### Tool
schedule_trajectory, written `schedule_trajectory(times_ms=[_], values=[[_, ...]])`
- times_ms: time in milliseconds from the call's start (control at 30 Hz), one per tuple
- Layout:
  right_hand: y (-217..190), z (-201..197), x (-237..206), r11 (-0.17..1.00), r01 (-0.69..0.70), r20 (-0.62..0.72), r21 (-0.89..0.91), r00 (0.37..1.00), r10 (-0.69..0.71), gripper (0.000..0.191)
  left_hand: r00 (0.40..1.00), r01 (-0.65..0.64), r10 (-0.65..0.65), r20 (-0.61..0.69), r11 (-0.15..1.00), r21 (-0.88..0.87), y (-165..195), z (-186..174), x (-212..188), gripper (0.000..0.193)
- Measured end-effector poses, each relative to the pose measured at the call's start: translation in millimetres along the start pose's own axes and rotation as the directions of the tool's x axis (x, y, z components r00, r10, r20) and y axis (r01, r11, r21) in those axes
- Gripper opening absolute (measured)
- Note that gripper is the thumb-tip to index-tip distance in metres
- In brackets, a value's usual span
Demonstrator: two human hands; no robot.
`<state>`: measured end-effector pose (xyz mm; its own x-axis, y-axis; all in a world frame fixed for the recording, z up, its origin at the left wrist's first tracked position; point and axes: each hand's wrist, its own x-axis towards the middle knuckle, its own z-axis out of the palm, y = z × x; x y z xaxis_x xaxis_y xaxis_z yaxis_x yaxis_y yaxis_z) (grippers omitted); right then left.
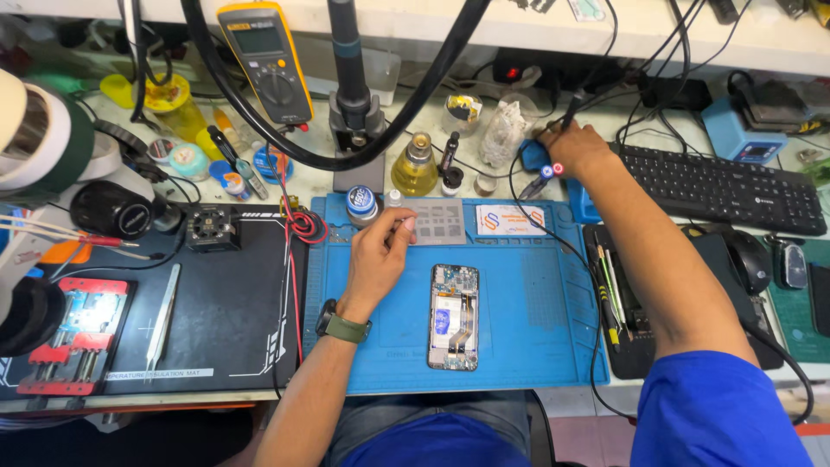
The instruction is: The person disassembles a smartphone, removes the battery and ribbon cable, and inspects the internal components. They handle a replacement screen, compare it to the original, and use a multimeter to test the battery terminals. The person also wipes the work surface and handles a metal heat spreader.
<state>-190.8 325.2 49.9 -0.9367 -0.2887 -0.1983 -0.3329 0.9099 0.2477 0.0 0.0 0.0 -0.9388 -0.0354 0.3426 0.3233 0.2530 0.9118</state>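
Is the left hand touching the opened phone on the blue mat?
Apart. The head view shows bare blue mat between the left hand and the opened phone.

Phone (454,316) on mat (527,346); keyboard (722,186) right; tweezers (162,316) left.

This is an electronics repair workshop, a bench for fixing phones. A blue silicone work mat (536,329) covers the bench's middle, with an opened phone (454,316) lying on it, its insides bare. A yellow multimeter (265,60) leans at the back edge, a microscope (52,164) stands at the left, tweezers (162,316) lie on a black mat (233,329), and cables trail across the back.
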Motion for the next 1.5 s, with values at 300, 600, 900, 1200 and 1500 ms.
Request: schedule_trajectory(times_ms=[300,600,900,1200,1500], values=[[-1.8,7.3,5.7,0.984,0.155,0.074,-0.083,0.986,-0.149,0.053,0.999,0.048,-0.047,0.017,0.999,-0.005,1.9,1.7,3.9,0.013],[16.0,6.6,-28.3,0.927,0.294,-0.287,-0.232,0.89,-0.354,0.054,1.0,0.024,-0.025,0.013,0.999,0.027,1.7,-3.9,4.9,0.013],[26.6,12.9,-45.1,0.904,-0.351,0.145,0.246,0.935,0.324,0.085,1.0,-0.015,0.015,-0.003,1.0,0.002,-4.2,-1.4,4.1,0.013],[5.2,-0.1,-28.4,0.9,-0.326,-0.238,0.288,0.886,0.397,0.077,0.999,-0.032,0.032,-0.023,0.999,0.005,-2.4,-5.0,6.9,0.013],[-21.1,4.5,-36.0,0.931,-0.334,-0.571,0.148,0.74,0.356,0.046,0.999,-0.041,0.041,-0.001,0.999,-0.029,10.4,5.9,5.5,0.012]])
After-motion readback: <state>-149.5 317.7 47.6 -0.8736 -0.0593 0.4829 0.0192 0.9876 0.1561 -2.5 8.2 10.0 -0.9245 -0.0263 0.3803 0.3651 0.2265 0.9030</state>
